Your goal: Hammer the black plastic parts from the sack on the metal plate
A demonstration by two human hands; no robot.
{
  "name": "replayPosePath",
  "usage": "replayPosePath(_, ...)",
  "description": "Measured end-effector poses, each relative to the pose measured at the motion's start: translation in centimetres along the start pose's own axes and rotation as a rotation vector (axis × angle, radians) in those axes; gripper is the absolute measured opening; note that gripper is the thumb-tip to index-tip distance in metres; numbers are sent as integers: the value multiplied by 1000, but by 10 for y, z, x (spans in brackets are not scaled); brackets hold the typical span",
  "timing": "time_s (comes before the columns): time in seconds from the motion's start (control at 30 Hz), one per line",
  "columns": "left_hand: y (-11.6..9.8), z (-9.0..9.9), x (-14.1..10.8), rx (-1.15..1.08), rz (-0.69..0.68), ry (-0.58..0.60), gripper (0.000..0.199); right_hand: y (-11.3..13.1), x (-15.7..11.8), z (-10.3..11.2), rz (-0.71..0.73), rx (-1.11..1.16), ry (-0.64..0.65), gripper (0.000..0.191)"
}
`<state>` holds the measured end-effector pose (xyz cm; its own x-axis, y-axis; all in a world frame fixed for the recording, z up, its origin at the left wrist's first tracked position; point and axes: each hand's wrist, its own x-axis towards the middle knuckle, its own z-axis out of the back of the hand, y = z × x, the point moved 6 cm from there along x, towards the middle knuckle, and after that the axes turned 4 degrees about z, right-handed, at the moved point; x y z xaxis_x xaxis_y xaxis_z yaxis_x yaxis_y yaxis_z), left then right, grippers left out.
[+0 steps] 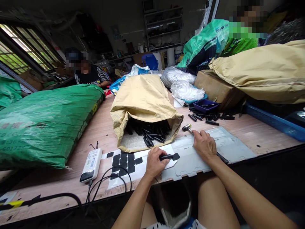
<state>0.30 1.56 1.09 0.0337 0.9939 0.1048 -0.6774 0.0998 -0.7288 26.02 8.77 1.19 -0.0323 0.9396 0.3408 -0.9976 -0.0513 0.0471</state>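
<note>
My left hand (154, 161) is closed round a black cylindrical piece (166, 156), held low over the table's front part. A black square patch (176, 156) sits at the piece's right end. Under and left of that hand lies a white sheet (140, 175) bearing several black squares. My right hand (205, 144) grips a small hammer (188, 128), its head pointing up and left, above a grey board (228, 144). Just behind both hands, an open tan sack (143, 95) lies on its side with several black pieces (152, 133) in its mouth.
A green sack (45, 127) fills the left. A white power bank (91, 165) with black cables (105, 178) lies near the front. At right are a purple tray (206, 106), loose black pieces (212, 122), a blue tray (274, 120) and a carton (216, 87). Two people are behind.
</note>
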Motion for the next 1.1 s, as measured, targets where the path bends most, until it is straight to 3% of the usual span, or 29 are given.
replayPosePath(0.27, 2, 0, 1, -36, 3, 25, 12, 5, -2, 0, 20, -69, -59, 32)
replayPosePath(0.67, 7, 1, 1, -45, -61, 35, 19, 6, 0, -1, -4, -65, -32, 30)
replayPosePath(1.1, 3, 4, 1, -52, -24, 35, 21, 7, 1, -1, -25, -60, -18, 26)
